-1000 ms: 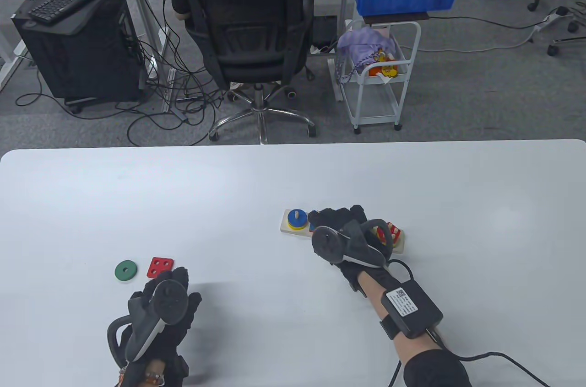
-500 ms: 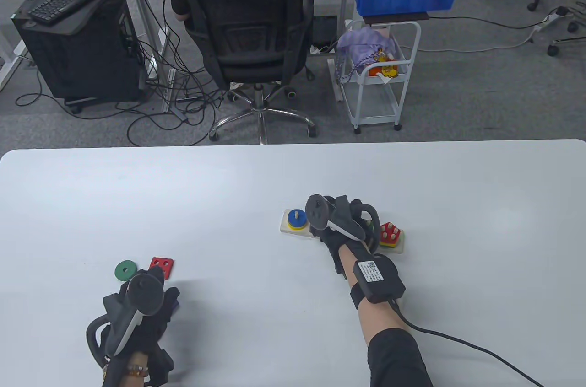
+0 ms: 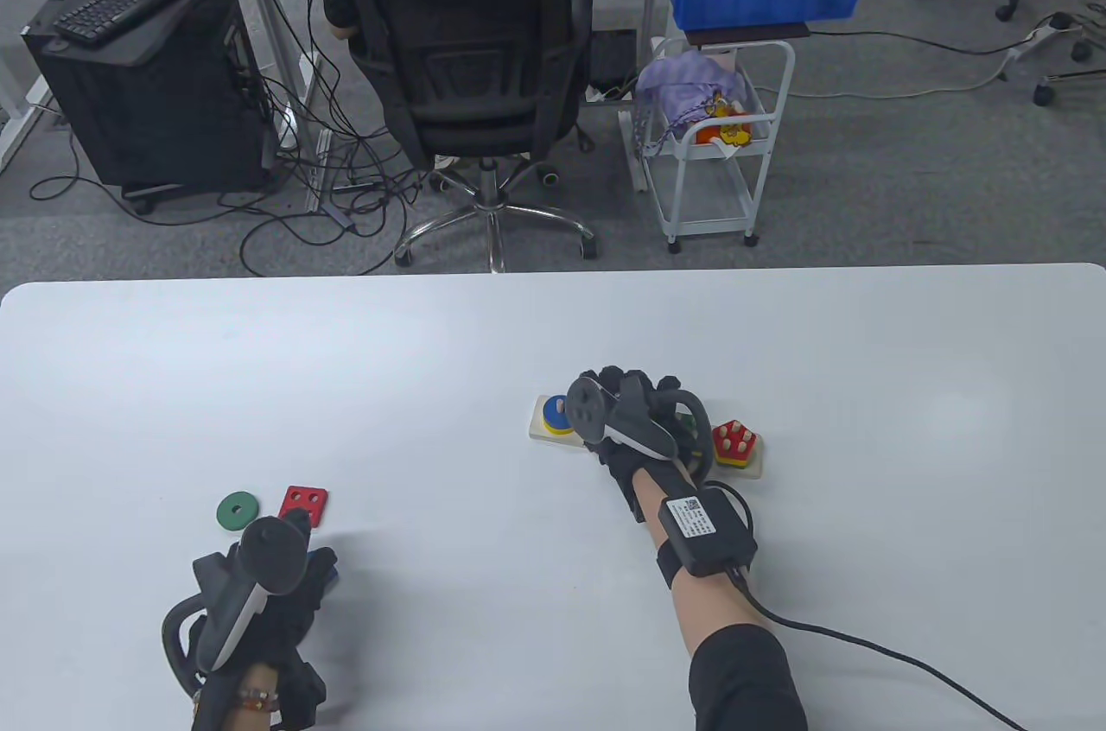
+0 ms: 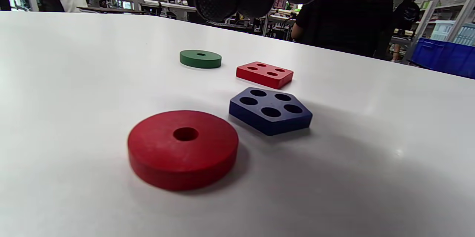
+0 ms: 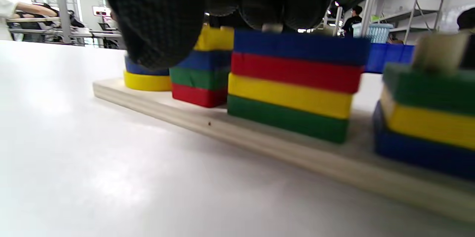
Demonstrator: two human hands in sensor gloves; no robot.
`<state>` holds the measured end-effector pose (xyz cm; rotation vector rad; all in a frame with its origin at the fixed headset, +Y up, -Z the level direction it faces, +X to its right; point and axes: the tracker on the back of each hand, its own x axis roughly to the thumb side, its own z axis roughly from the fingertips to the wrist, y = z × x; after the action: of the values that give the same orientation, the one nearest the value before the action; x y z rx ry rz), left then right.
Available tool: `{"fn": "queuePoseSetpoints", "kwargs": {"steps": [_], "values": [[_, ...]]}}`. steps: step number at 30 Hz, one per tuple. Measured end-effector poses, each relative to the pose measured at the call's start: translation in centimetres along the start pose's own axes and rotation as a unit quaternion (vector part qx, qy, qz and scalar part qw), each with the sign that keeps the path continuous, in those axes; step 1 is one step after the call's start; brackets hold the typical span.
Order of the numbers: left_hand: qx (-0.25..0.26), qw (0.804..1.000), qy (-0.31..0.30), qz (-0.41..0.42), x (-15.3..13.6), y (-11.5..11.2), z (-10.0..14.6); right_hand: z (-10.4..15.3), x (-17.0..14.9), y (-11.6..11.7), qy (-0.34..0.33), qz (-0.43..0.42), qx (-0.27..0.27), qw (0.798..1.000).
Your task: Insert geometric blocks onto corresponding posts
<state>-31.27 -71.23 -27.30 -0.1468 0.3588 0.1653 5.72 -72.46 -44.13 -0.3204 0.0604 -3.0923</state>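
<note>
White table (image 3: pixel 432 351), office chairs and a blue bin beyond. Table view: right hand (image 3: pixel 644 420) lies over the middle of the wooden peg board (image 3: pixel 544 435), hiding what is under it; right wrist view shows its fingers (image 5: pixel 159 25) resting on the blue-red-yellow-green stack (image 5: pixel 297 88), though whether they grip anything I cannot tell. Left hand (image 3: pixel 276 593) sits near the table's front edge, fingers loosely curled, holding nothing. Left wrist view alone shows the red ring (image 4: pixel 182 148) and blue pentagon block (image 4: pixel 271 110) lying loose under it; green ring (image 3: pixel 237 511) and red square block (image 3: pixel 303 504) lie further out.
</note>
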Motion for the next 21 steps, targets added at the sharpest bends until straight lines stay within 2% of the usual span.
{"fn": "queuePoseSetpoints", "kwargs": {"steps": [6,9,15,21], "values": [[-0.022,0.999,-0.006,-0.036,0.5,-0.8,-0.2,4.1,-0.9,-1.3,-0.043,0.031,0.003,0.999],[-0.064,0.994,-0.008,-0.083,1.2,-1.9,-0.4,7.3,-1.4,-1.9,-0.062,0.034,0.008,0.997],[-0.051,0.991,0.000,-0.122,1.8,-2.8,-0.5,13.7,-2.4,-2.8,-0.087,0.007,-0.001,0.996],[-0.050,0.990,0.005,-0.129,1.9,-3.0,-0.6,17.8,-2.6,-0.8,-0.095,-0.026,-0.003,0.995]]}}
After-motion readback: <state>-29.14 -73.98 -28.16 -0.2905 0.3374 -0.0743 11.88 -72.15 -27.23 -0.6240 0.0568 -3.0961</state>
